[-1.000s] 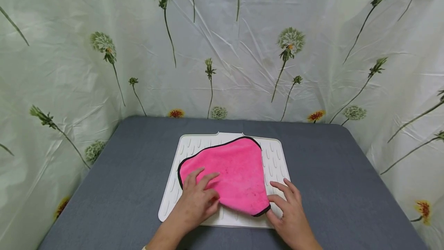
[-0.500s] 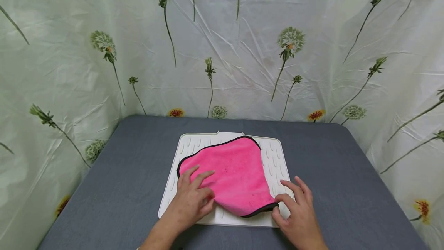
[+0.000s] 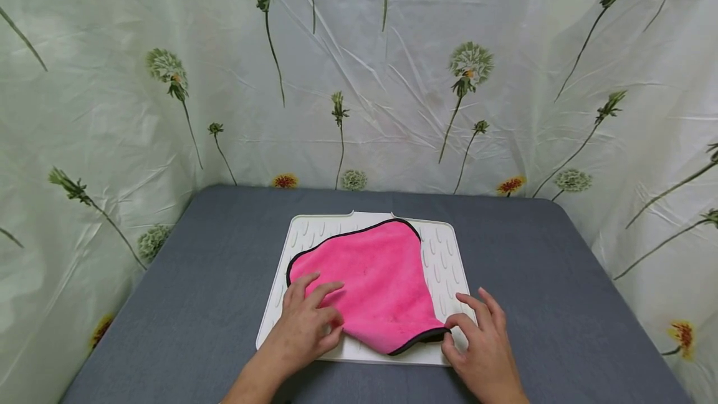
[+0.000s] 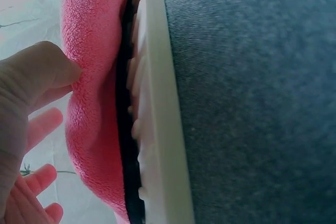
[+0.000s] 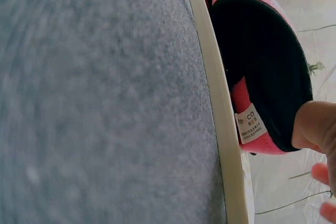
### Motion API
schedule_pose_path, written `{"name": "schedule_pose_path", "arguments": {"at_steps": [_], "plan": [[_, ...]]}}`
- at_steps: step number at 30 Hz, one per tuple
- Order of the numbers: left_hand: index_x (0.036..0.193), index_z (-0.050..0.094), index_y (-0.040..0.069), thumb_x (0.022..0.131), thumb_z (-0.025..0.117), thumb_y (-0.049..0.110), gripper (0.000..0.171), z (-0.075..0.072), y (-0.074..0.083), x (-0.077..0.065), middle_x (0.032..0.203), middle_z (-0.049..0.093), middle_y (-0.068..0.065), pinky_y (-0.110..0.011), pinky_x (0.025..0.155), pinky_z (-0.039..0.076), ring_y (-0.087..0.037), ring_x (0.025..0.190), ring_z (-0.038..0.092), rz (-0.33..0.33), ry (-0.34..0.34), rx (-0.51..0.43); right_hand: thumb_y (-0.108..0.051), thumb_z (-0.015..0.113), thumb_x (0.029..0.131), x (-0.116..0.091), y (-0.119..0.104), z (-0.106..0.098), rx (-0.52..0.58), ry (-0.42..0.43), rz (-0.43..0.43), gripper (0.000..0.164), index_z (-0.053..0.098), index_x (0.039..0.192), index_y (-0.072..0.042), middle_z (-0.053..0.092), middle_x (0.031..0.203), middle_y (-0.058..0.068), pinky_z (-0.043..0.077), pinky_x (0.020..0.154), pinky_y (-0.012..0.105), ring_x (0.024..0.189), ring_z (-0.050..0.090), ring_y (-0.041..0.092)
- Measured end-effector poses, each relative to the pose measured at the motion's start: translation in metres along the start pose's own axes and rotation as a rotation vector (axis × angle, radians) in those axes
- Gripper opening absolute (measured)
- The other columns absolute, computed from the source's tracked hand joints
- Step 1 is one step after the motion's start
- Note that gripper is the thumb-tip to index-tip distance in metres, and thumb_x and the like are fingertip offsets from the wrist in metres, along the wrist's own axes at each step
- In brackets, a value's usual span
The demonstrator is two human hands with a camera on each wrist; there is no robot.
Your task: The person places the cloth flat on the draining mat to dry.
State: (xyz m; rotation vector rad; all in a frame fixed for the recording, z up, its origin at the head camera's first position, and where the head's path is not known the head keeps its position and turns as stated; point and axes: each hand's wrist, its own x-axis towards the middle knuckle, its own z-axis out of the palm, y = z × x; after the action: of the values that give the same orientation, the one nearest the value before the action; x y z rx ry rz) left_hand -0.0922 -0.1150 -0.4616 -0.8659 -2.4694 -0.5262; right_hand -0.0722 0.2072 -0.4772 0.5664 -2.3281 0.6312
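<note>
A pink plush cloth (image 3: 370, 279) with black edging lies spread over a white ridged drying tray (image 3: 449, 254). My left hand (image 3: 303, 329) pinches its front left part between thumb and forefinger, the other fingers spread above the pink surface. In the left wrist view the cloth (image 4: 92, 129) bulges up in a soft fold at the thumb tip. My right hand (image 3: 482, 341) pinches the front right corner and holds it raised. Under that corner the right wrist view shows the dark underside of the cloth (image 5: 262, 51) and a small white label (image 5: 251, 124) with printing.
Grey fabric covers the table (image 3: 538, 279) on both sides of the tray. A pale curtain (image 3: 392, 80) with printed dandelions hangs behind and at the sides.
My right hand has drawn the front right corner outward to the right and lifted it. The left hand has shifted slightly left, and the front edge of the cloth now curves more.
</note>
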Motion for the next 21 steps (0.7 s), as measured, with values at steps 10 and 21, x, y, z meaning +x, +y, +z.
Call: {"name": "schedule_pose_path", "arguments": {"at_steps": [10, 21], "plan": [[0.071, 0.062, 0.026, 0.068, 0.074, 0.025, 0.012, 0.001, 0.008, -0.005, 0.118, 0.057, -0.003, -0.056, 0.094, 0.024, -0.039, 0.119, 0.038, -0.063, -0.009, -0.028, -0.012, 0.075, 0.054, 0.000, 0.002, -0.008, 0.022, -0.063, 0.053, 0.027, 0.057, 0.072, -0.023, 0.057, 0.110, 0.013, 0.025, 0.096, 0.044, 0.112, 0.040, 0.043], [0.070, 0.051, 0.025, 0.064, 0.077, 0.042, 0.032, 0.023, 0.046, -0.001, 0.127, 0.047, -0.006, -0.063, 0.093, 0.015, -0.035, 0.126, 0.028, -0.011, -0.011, -0.076, -0.029, 0.084, 0.057, -0.001, -0.003, -0.022, -0.063, -0.415, 0.312, 0.039, 0.060, 0.088, -0.026, 0.048, 0.125, 0.014, 0.023, 0.092, 0.060, 0.119, 0.026, 0.049]]}}
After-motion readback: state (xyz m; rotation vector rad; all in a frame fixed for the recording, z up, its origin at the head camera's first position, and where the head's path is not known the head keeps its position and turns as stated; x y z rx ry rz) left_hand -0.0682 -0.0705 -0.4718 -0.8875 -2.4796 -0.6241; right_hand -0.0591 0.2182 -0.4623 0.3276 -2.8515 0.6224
